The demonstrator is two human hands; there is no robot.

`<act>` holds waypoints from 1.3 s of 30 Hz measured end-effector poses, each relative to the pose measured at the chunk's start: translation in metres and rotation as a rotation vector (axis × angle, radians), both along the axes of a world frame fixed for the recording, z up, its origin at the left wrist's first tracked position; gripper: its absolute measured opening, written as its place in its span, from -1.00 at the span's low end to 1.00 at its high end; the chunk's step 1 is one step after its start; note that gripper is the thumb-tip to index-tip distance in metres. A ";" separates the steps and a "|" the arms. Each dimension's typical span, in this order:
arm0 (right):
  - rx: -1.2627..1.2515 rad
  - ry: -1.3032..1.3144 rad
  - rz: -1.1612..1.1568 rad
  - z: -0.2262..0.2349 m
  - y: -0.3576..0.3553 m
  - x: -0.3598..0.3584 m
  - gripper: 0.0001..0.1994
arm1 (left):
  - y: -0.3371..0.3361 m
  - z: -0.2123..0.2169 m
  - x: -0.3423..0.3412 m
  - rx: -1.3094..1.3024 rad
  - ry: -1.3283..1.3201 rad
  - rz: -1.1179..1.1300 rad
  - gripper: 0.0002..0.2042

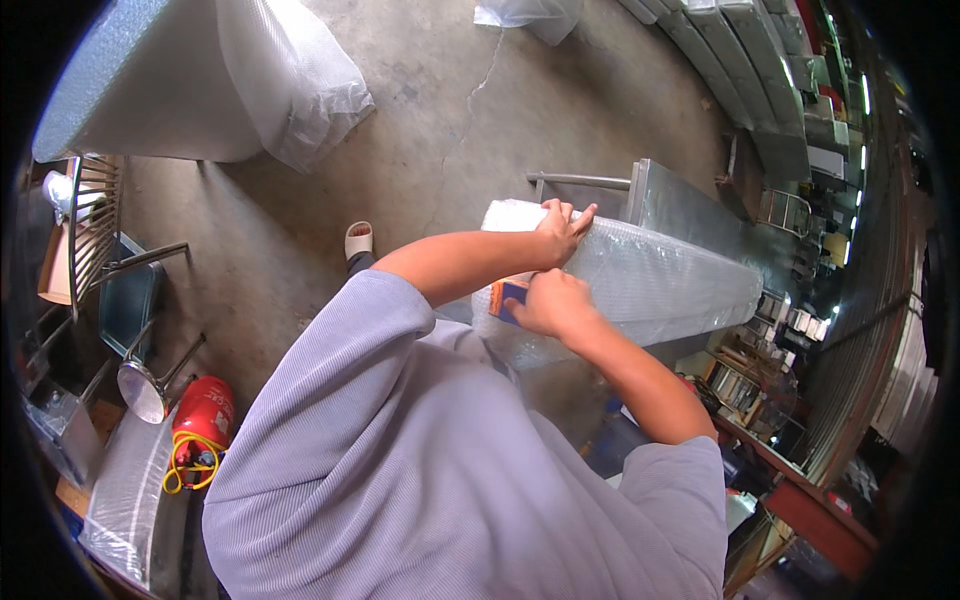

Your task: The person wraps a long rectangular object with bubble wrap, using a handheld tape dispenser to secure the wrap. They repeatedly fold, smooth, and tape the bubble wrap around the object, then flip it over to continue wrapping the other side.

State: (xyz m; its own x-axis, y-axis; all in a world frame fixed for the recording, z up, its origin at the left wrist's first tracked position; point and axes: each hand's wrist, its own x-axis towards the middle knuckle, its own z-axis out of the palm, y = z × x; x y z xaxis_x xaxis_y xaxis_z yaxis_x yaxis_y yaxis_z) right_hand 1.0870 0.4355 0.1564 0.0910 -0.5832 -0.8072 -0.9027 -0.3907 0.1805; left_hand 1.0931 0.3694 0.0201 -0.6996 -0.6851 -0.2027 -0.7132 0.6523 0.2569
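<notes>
A long piece wrapped in clear bubble wrap (670, 285) lies in front of me, running off to the right. My left hand (568, 230) rests on its far edge near the left end, fingers spread over the wrap. Just nearer to me, my right hand (560, 302) is closed around a small blue-and-orange box-like thing (507, 300) against the wrap. The palm and fingers hide part of that thing, so I cannot make out its exact kind.
A large bubble-wrap roll (150, 85) stands at the far left. A metal frame (690, 205) adjoins the wrapped piece's far side. At left are a red gas cylinder (203, 405) with a yellow hose and a round-topped stool (142, 391). Wrapped panels (735, 60) line the far right.
</notes>
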 end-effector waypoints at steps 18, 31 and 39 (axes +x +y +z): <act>0.063 -0.146 -0.034 0.016 -0.017 -0.081 -0.33 | 0.146 -0.048 0.029 0.697 1.001 1.350 -0.11; -0.074 -0.238 -0.025 -0.009 -0.021 -0.218 -0.33 | 0.163 -0.014 0.000 -0.373 0.507 1.101 -0.14; -0.068 -0.163 0.001 0.021 -0.030 -0.246 -0.32 | 0.181 0.008 -0.027 -0.120 0.319 0.253 -0.21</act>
State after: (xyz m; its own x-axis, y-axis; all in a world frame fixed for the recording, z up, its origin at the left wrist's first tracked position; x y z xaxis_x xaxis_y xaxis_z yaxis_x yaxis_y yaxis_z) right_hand 0.8405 0.4060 0.1778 0.2174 -0.6358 -0.7406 -0.9219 -0.3830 0.0582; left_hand 1.0661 0.5504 0.0284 -0.5214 -0.8487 0.0890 -0.7514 0.5060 0.4236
